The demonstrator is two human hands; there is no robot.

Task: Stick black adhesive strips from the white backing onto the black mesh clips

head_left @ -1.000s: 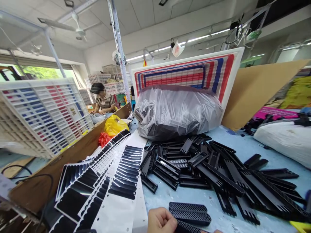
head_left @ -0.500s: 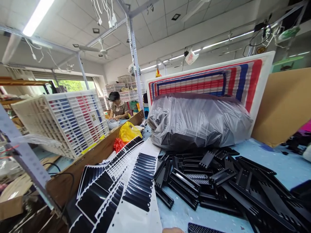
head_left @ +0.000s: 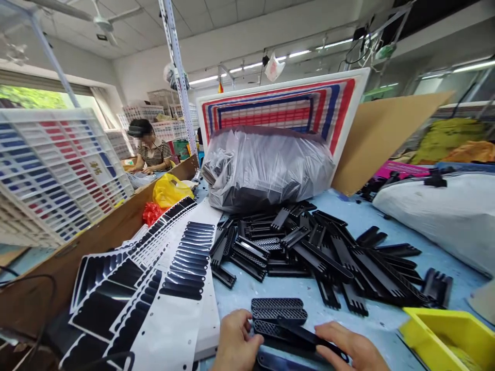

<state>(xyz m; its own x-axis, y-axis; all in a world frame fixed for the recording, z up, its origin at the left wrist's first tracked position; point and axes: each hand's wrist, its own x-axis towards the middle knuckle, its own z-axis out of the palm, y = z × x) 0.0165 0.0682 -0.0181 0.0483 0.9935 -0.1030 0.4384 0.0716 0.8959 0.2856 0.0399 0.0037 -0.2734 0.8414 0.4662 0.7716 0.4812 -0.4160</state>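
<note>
both hands, the left hand and right hand, pinch a long black plastic strip low over the blue tabletop. it lies beside bumpy, holey black grilles. a shiny bag sits behind.

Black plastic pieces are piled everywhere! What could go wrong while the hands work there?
The left hand and right hand grip a black grille piece close to the pile of black parts, so pieces might mix. An elbow could also knock the yellow bin at the table's corner.

The white crate bears small yellow characters, too blurred to read.
</note>
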